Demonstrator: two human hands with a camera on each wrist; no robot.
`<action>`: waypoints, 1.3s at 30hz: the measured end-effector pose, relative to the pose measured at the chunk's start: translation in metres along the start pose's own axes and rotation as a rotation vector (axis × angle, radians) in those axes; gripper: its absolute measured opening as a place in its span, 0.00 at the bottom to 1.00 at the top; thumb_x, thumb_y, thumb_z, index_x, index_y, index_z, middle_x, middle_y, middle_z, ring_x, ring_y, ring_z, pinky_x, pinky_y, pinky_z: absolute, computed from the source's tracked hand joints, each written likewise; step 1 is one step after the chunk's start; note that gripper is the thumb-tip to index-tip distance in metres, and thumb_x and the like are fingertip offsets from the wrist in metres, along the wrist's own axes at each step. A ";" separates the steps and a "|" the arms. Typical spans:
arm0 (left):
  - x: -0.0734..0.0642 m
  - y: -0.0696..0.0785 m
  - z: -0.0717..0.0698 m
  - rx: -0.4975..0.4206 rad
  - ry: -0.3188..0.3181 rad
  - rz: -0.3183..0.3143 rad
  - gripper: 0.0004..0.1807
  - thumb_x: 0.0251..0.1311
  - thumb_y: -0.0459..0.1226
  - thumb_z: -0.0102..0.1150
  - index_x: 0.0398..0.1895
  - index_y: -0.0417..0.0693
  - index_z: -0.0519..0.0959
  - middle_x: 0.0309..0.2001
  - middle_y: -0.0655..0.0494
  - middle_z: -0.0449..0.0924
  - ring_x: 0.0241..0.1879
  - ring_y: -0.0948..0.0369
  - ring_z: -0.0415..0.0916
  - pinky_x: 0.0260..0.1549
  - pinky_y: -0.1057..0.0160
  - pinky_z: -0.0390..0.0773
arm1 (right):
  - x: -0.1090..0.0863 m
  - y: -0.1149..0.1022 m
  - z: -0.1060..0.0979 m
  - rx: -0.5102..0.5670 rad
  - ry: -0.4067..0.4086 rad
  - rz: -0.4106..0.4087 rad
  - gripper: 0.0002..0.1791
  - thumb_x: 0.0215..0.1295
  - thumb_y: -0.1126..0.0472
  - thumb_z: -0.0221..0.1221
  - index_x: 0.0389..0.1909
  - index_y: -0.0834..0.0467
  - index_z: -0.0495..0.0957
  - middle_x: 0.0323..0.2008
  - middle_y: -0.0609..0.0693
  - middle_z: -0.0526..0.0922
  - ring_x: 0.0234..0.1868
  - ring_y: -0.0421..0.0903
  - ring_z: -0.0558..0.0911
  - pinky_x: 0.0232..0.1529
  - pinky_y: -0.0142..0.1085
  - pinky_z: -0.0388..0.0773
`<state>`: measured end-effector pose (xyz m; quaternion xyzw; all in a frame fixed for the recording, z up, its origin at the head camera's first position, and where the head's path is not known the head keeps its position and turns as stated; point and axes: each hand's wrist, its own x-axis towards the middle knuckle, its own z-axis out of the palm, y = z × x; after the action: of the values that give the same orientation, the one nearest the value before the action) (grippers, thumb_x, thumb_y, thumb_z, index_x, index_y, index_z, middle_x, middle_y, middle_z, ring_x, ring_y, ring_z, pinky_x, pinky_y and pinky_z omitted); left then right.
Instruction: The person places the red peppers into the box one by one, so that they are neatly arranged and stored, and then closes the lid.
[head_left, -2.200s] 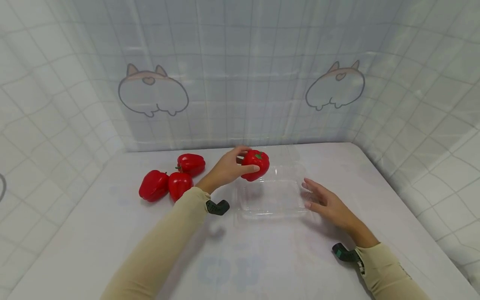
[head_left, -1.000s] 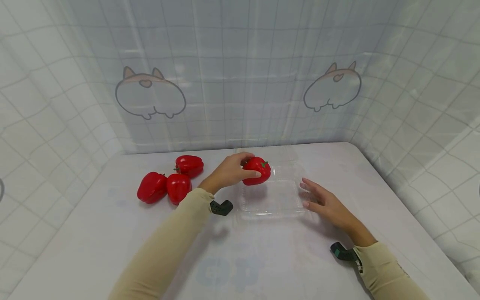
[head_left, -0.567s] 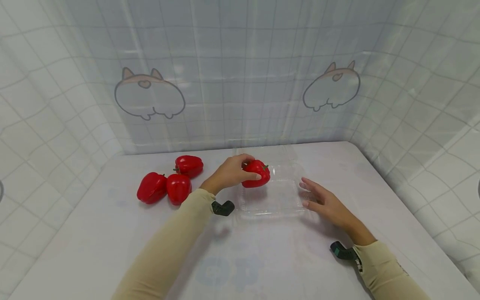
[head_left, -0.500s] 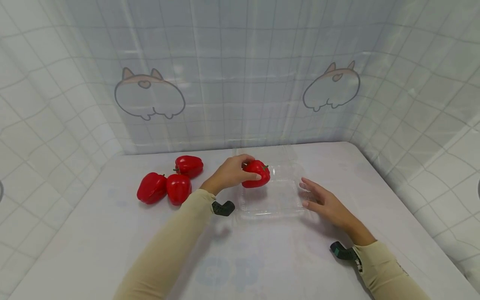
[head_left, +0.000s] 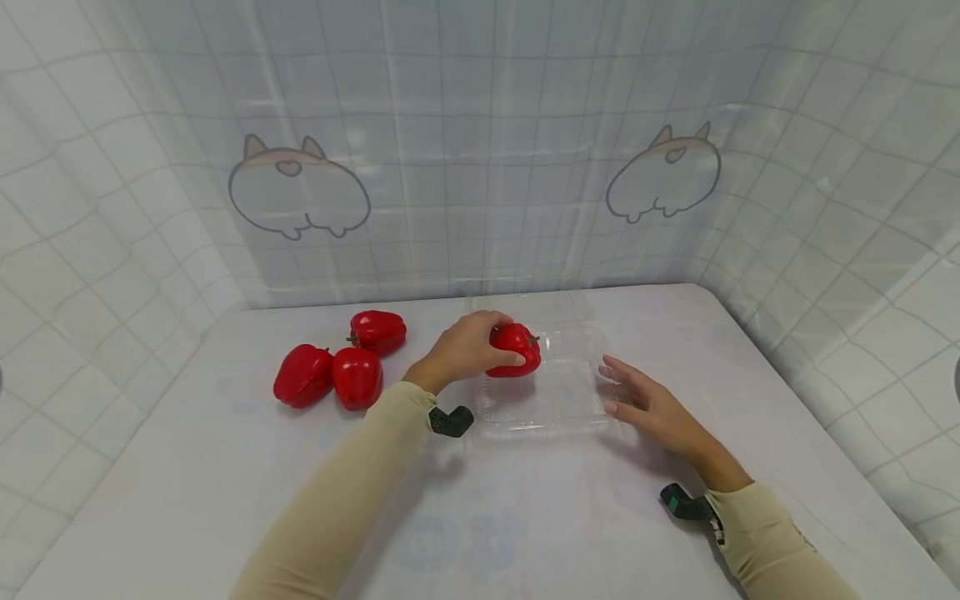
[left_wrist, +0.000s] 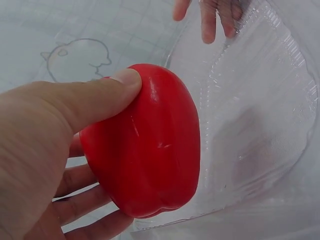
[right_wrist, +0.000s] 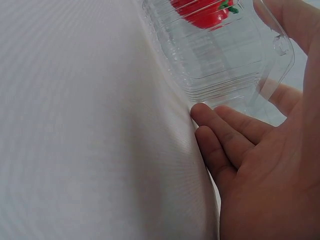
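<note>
In the head view my left hand (head_left: 468, 346) grips a red bell pepper (head_left: 517, 352) over the left part of a clear plastic container (head_left: 547, 423). Its green stem points right. Up close in the left wrist view, the thumb lies on the pepper (left_wrist: 155, 145) with the other fingers wrapped behind and below it. At the container's right edge is my right hand (head_left: 652, 408), fingers extended and parted. The right wrist view has its fingertips right by the container's ribbed side (right_wrist: 220, 90), with the thumb overlapping the rim.
Three more red peppers sit in a group at the left: one (head_left: 303, 377) outermost, one (head_left: 357, 379) beside it, one (head_left: 378, 332) behind. The container's clear lid (head_left: 532, 308) lies back toward the tiled curtain (head_left: 480, 167). All rest on a white tabletop (head_left: 525, 517).
My left hand has brought the pepper slightly lower over the container, and its stem has turned from the top toward the right. The right hand has stayed almost still at the container's edge.
</note>
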<state>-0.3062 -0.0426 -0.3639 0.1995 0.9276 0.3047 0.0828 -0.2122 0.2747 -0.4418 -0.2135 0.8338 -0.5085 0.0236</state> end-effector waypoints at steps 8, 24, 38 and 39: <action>-0.001 0.003 0.001 0.022 -0.011 0.011 0.38 0.53 0.46 0.75 0.68 0.50 0.72 0.58 0.56 0.75 0.55 0.57 0.71 0.45 0.57 0.83 | -0.001 0.002 0.000 -0.012 0.003 -0.001 0.39 0.72 0.60 0.59 0.78 0.60 0.53 0.72 0.64 0.63 0.68 0.63 0.70 0.58 0.22 0.64; -0.002 0.009 0.003 0.163 -0.017 0.026 0.37 0.53 0.50 0.74 0.66 0.53 0.73 0.57 0.57 0.74 0.55 0.58 0.70 0.45 0.56 0.83 | 0.000 0.003 -0.001 0.008 0.000 0.002 0.38 0.72 0.60 0.59 0.78 0.58 0.53 0.72 0.64 0.64 0.67 0.63 0.71 0.56 0.24 0.70; -0.001 0.012 0.009 0.301 -0.037 0.031 0.36 0.54 0.53 0.72 0.66 0.54 0.72 0.59 0.55 0.72 0.57 0.57 0.68 0.45 0.54 0.82 | 0.000 0.002 -0.002 0.017 -0.002 0.003 0.38 0.72 0.60 0.59 0.78 0.60 0.54 0.71 0.65 0.64 0.67 0.63 0.71 0.56 0.25 0.71; -0.001 0.012 0.009 0.305 -0.036 0.033 0.36 0.54 0.53 0.72 0.66 0.54 0.72 0.58 0.55 0.72 0.57 0.57 0.68 0.45 0.54 0.82 | 0.000 0.002 -0.002 0.016 -0.001 0.000 0.38 0.72 0.60 0.59 0.78 0.60 0.54 0.71 0.65 0.64 0.67 0.63 0.72 0.56 0.25 0.71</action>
<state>-0.2993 -0.0293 -0.3640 0.2305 0.9581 0.1578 0.0631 -0.2136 0.2768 -0.4428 -0.2134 0.8298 -0.5150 0.0259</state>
